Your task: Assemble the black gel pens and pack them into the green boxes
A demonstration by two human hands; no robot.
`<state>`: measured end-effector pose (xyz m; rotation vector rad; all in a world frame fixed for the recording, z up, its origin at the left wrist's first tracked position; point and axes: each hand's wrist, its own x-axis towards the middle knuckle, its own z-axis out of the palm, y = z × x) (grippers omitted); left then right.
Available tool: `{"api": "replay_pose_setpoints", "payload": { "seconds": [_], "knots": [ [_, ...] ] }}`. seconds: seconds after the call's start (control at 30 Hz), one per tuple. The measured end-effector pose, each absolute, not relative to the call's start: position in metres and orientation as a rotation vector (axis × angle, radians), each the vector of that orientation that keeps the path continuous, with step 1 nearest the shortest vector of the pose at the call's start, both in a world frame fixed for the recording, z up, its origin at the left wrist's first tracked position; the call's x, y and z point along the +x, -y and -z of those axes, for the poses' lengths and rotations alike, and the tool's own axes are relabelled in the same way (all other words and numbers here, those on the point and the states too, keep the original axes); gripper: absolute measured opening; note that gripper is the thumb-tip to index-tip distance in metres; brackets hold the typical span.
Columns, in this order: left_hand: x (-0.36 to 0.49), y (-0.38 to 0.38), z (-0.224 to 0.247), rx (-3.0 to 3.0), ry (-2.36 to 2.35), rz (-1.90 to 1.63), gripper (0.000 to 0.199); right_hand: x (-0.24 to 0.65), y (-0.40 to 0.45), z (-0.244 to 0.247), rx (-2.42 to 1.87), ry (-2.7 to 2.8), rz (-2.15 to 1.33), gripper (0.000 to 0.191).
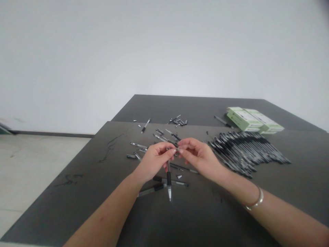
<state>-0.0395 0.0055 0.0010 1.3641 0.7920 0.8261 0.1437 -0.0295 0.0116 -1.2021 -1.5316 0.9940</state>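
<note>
My left hand (157,158) is closed around the upper end of a pen (169,177), which hangs tip down toward me with its black grip and silver cone showing. Close beside it, my right hand (196,156) pinches at the pen's upper end; whatever small part its fingertips hold is too small to make out. Beneath and around both hands lie loose pens (151,189), a pen refill (183,168) and a small silver pen tip (179,176).
A dense row of pens (246,149) lies to the right on the dark table (210,219). Behind it are green and white boxes (253,120). Several black caps (181,122) and another pen (145,125) lie farther back. A white wall stands behind the table.
</note>
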Motion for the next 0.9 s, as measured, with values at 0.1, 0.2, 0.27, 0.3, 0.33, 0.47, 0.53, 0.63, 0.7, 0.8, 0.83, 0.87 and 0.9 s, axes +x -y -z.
{"api": "replay_pose_setpoints", "payload": {
  "seconds": [0.1, 0.2, 0.27, 0.3, 0.33, 0.47, 0.53, 0.63, 0.7, 0.8, 0.83, 0.87, 0.9],
  "knots": [
    [-0.04, -0.008, -0.002, 1.349, -0.867, -0.869, 0.021, 0.186, -0.003, -0.016, -1.643, 1.68, -0.428, 0.025],
    [-0.041, -0.009, -0.003, 1.34, -0.891, -0.881, 0.021, 0.234, -0.034, -0.012, -2.017, 1.74, -0.089, 0.022],
    [-0.041, -0.008, -0.004, 1.339, -0.885, -0.872, 0.021, 0.257, -0.047, -0.005, -2.131, 1.738, -0.038, 0.023],
    [-0.041, -0.008, -0.004, 1.338, -0.881, -0.869, 0.021, 0.265, -0.051, 0.0, -2.181, 1.741, -0.024, 0.024],
    [-0.041, -0.008, -0.004, 1.335, -0.878, -0.868, 0.021, 0.271, -0.053, 0.004, -2.224, 1.75, -0.017, 0.024],
    [-0.04, -0.006, -0.006, 1.312, -0.871, -0.871, 0.021, 0.278, -0.058, 0.015, -2.328, 1.787, 0.0, 0.027],
    [-0.04, -0.006, -0.007, 1.306, -0.873, -0.866, 0.021, 0.277, -0.061, 0.016, -2.349, 1.806, 0.01, 0.027],
    [-0.04, -0.005, -0.008, 1.31, -0.869, -0.855, 0.021, 0.274, -0.062, 0.017, -2.348, 1.842, 0.013, 0.024],
    [-0.041, -0.004, -0.01, 1.313, -0.849, -0.847, 0.021, 0.271, -0.062, 0.017, -2.335, 1.86, 0.014, 0.023],
    [-0.043, -0.001, -0.012, 1.319, -0.79, -0.836, 0.019, 0.265, -0.058, 0.014, -2.301, 1.876, 0.016, 0.022],
    [-0.043, 0.0, -0.013, 1.321, -0.762, -0.838, 0.019, 0.263, -0.055, 0.012, -2.284, 1.876, 0.018, 0.022],
    [-0.043, 0.002, -0.014, 1.323, -0.734, -0.839, 0.018, 0.26, -0.052, 0.009, -2.262, 1.874, 0.02, 0.022],
    [-0.043, 0.004, -0.015, 1.321, -0.706, -0.842, 0.018, 0.256, -0.048, 0.005, -2.237, 1.868, 0.023, 0.023]
  ]
}}
